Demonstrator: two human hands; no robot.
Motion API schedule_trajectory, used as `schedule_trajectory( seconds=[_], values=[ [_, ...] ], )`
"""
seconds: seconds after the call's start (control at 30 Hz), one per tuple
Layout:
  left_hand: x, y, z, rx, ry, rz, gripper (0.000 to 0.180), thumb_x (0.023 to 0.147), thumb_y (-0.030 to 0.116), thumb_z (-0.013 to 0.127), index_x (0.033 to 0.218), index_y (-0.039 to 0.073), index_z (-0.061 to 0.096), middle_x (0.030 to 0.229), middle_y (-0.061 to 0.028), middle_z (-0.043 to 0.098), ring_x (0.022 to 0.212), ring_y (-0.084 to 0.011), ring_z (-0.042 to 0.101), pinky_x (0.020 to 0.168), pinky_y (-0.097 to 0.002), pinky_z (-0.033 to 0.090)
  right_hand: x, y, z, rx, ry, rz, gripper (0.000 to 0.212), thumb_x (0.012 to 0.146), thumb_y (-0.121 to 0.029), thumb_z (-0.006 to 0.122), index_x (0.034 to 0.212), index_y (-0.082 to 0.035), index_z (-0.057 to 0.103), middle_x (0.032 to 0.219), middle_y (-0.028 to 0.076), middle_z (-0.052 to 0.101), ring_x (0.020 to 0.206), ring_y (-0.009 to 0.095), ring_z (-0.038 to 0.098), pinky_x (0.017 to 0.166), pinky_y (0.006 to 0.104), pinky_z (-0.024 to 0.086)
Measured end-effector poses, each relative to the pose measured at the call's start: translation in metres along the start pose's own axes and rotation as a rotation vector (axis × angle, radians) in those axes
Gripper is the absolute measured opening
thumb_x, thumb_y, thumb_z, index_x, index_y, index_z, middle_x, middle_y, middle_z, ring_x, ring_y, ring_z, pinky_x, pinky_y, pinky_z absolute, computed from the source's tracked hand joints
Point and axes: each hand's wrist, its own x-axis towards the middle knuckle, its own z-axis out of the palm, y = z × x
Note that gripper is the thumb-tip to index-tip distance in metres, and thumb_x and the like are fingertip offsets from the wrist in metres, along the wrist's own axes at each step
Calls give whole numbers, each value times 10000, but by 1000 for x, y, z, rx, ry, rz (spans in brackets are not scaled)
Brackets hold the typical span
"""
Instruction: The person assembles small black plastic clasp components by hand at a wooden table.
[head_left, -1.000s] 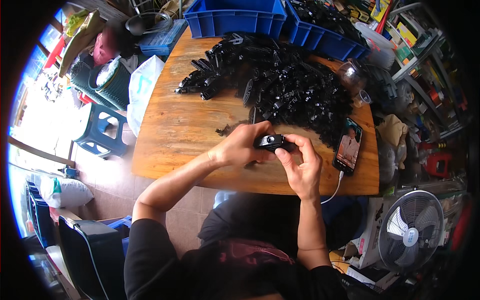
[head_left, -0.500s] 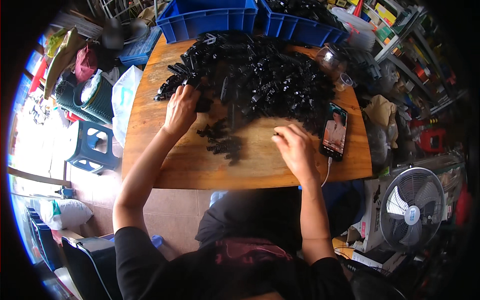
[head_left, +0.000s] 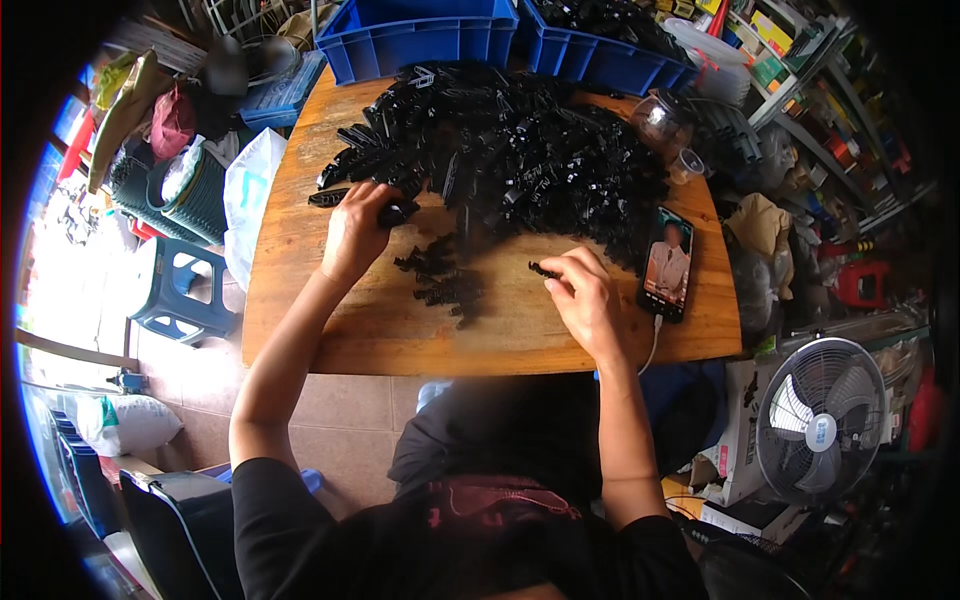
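Part (head_left: 538, 269) pinched by the right hand (head_left: 583, 292) may drop if its held end slips; left hand (head_left: 357, 226) finger closure is unclear.

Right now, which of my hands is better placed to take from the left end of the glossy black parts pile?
Probably your left hand: it is at that end of the glossy black pile. Your right hand is farther right, over the brown wooden table, pinching a small black piece.
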Motion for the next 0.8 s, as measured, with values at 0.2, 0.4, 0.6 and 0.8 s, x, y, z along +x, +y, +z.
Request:
schedule_trajectory(
  seconds=[0.2, 0.4, 0.6, 0.8],
  values=[
    [11, 5, -14, -854, -123, -498, 227, 795, 65, 651, 1005, 1, 594, 836, -87, 637, 732, -191, 640, 611, -296, 507, 0, 8, -5, -60, 43, 48, 255, 745, -9, 655, 995, -4, 601, 951, 119, 583, 825, 302, 584, 715, 355, 471],
    [9, 20, -10, -1347, -223, -723, 279, 831, 48, 585, 1100, -6, 538, 900, -117, 622, 791, -236, 647, 602, -318, 531, 3, -2, 6, -199, 62, -138, 234, 744, -14, 657, 973, -7, 611, 905, 121, 593, 837, 302, 582, 720, 382, 468],
    [12, 56, 3, -1793, -455, -754, 272, 827, 84, 598, 1074, -9, 534, 905, -134, 628, 800, -233, 634, 615, -328, 535, 3, -3, 11, 90, -58, 55, 228, 774, -16, 640, 996, -21, 590, 911, 109, 611, 834, 247, 605, 718, 305, 479],
    [10, 83, 8, -1710, -536, -735, 286, 818, 77, 592, 1085, -10, 537, 982, -152, 631, 876, -234, 638, 645, -325, 527, 6, -48, 0, 759, 5, 31, 260, 893, -40, 561, 1147, -5, 514, 926, 56, 576, 837, 98, 552, 771, 237, 475]
  ],
)
